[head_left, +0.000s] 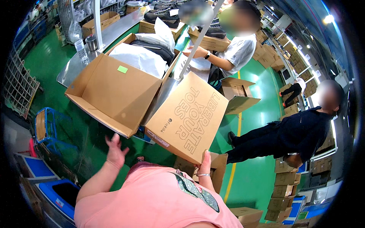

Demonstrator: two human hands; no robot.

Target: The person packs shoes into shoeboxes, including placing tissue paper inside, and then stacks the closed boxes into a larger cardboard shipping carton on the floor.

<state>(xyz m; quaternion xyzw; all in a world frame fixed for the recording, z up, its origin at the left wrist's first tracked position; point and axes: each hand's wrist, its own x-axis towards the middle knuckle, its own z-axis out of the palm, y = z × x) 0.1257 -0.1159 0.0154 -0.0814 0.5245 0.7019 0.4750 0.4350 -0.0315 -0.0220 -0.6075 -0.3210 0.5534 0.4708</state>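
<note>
My right hand (204, 163) grips the lower right corner of a closed brown shoebox (182, 114) with printed lettering on its lid. The box is tilted, its far end close to a metal post. My left hand (116, 150) is empty, fingers spread, just below the front edge of an open shoebox's lid (114, 91). A small green sticker (122, 69) is on that lid. Beyond it, white tissue paper (138, 59) and a dark shoe (154, 49) lie in the open box.
Across the bench a person (237, 49) handles another shoebox (208, 41). To the right another person in dark clothes (281, 131) stands on the green floor. A blue-framed stool (47, 125) is at left. Open cartons (237, 93) stand beyond and below my box. A plastic bottle (80, 51) stands on the metal bench.
</note>
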